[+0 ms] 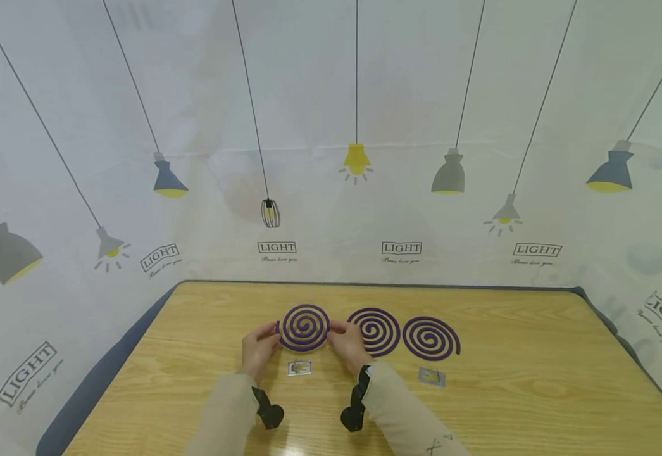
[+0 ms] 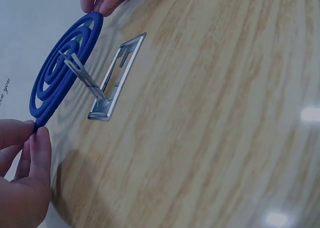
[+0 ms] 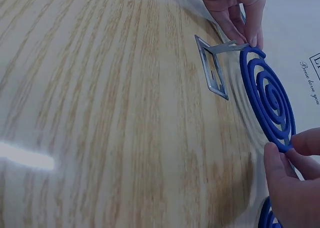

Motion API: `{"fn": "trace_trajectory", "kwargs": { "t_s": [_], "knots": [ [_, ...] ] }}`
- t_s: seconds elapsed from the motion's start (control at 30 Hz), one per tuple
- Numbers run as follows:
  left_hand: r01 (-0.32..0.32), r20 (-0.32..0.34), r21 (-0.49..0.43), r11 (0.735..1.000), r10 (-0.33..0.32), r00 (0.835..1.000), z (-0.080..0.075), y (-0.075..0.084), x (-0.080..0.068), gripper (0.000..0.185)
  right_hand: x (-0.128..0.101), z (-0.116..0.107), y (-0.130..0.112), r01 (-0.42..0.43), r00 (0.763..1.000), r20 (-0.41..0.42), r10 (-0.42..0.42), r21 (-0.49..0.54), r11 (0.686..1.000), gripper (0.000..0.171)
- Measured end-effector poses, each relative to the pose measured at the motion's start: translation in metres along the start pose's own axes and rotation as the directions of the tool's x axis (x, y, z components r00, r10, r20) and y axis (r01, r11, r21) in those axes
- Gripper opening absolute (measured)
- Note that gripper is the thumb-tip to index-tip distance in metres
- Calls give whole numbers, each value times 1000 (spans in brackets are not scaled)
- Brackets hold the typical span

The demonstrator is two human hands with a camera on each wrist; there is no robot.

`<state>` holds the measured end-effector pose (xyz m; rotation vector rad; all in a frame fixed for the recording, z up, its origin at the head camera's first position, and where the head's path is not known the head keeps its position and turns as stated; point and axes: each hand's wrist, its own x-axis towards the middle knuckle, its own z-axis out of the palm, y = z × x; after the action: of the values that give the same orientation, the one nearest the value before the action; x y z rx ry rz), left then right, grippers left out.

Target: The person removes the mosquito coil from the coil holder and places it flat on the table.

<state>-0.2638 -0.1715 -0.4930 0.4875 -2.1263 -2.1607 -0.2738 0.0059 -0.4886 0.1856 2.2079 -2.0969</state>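
Between both hands, a dark purple mosquito coil [image 1: 305,327] is held up off the wooden table, looking blue in the wrist views. My left hand [image 1: 259,348] pinches its left edge near the outer tail. The opposite edge is pinched by the thumb and fingers of my right hand [image 1: 349,345]. Just in front of the coil lies a thin metal coil stand [image 1: 299,368], a rectangular frame with a raised prong [image 2: 86,78]. In the left wrist view the prong points up toward the coil's face.
Two more mosquito coils lie to the right, one [image 1: 379,330] partly behind my right hand and another [image 1: 430,338] farther out. A second metal stand [image 1: 432,377] lies in front of them. The wooden table [image 1: 536,392] backs onto a white printed curtain [image 1: 319,209].
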Motion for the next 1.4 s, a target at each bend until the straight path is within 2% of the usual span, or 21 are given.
{"fn": "trace_trajectory", "kwargs": {
  "t_s": [0.17,0.4,0.77,1.13,1.27,1.4],
  "knots": [
    [3,-1,25,1000,-3,1000,1,0,-1,36,-4,0,0,-36,999,21,36,-6,999,32],
    [-37,3,105,994,37,999,1,-3,-2,37,-9,1,0,-74,997,5,74,-42,996,31],
    [-3,-14,185,983,5,1000,3,-2,-6,40,-12,2,4,-39,999,-4,38,-79,996,30],
    [-38,-12,198,979,42,999,-2,-6,-7,37,-16,1,5,-29,1000,0,29,-77,997,29],
    [-11,-11,189,982,13,1000,-3,-4,-10,38,-17,1,6,-32,999,-5,32,-64,997,30],
    [13,3,193,981,-14,1000,-4,-5,-12,40,-18,1,8,-13,1000,-16,11,-98,995,29]
  ]
}}
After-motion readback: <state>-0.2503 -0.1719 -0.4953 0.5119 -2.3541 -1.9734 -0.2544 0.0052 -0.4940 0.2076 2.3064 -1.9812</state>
